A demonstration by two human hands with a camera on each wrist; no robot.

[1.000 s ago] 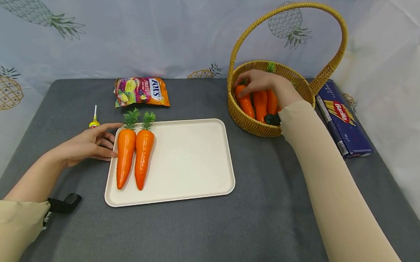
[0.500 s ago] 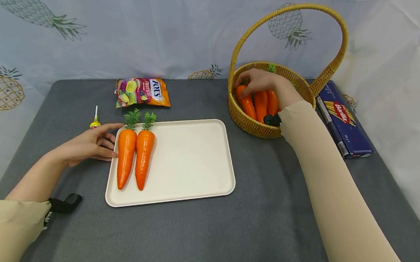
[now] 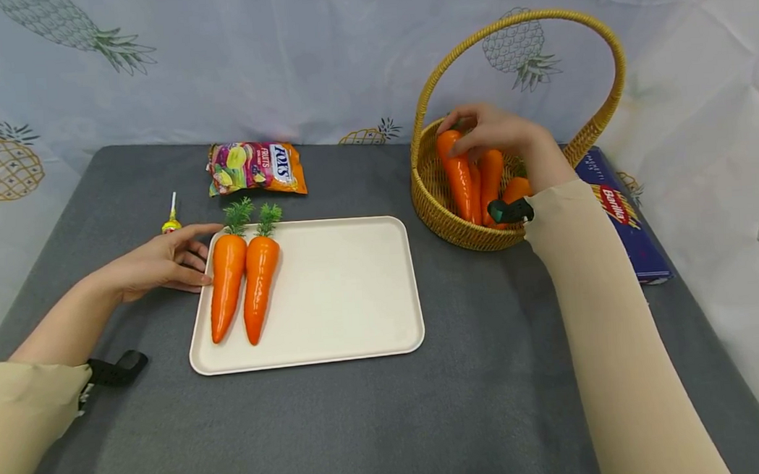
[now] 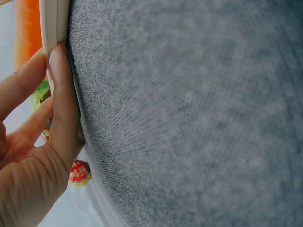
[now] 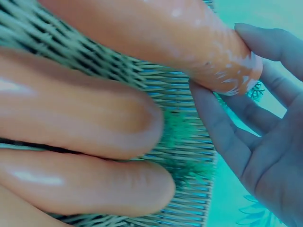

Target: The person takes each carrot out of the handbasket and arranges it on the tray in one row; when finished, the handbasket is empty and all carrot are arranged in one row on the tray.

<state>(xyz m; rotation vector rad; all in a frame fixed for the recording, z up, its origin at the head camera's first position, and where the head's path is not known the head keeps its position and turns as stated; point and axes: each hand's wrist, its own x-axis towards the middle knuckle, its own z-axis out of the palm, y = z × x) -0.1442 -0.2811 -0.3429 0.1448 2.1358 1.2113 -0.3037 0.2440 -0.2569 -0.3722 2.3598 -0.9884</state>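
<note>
- Lollipop (image 3: 171, 226): just beyond the left fingers on the tabletop (image 3: 339, 428); a careless sweep of the knuckles could set it rolling.
- Left fingers (image 4: 61, 85): pinching the rim of the cream tray (image 3: 343, 290) at its left side. Should they lift or tug, the tray could tilt or skid.
- Left tray carrot (image 3: 228, 282) and right tray carrot (image 3: 261, 284): lying side by side just right of the left fingers, leafy tops over the far rim. Being smooth and tapered, they would probably roll if that rim rose.
- Fox's Fruits candy bag (image 3: 258, 168): beyond the left fingers, behind the tray; a tray pushed backward might shove it.
- Wicker basket (image 3: 444, 226): under and around the right fingers. Its tall handle (image 3: 617, 70) arches over them, so a high or sideways exit could catch it and tip the basket.
- Held carrot (image 3: 458, 178): thick end gripped by the right fingers (image 5: 213, 113), body slanting down within the basket. The glossy skin and hold at one end could let it swing or slip.
- Remaining carrots (image 5: 80, 113): beside and below the right fingers; the held one, or the black wrist strap (image 3: 508, 211), might drag against them.
- Barilla spaghetti box (image 3: 619, 211): right of the right fingers, partly behind the sleeve; an outward elbow could nudge it.
</note>
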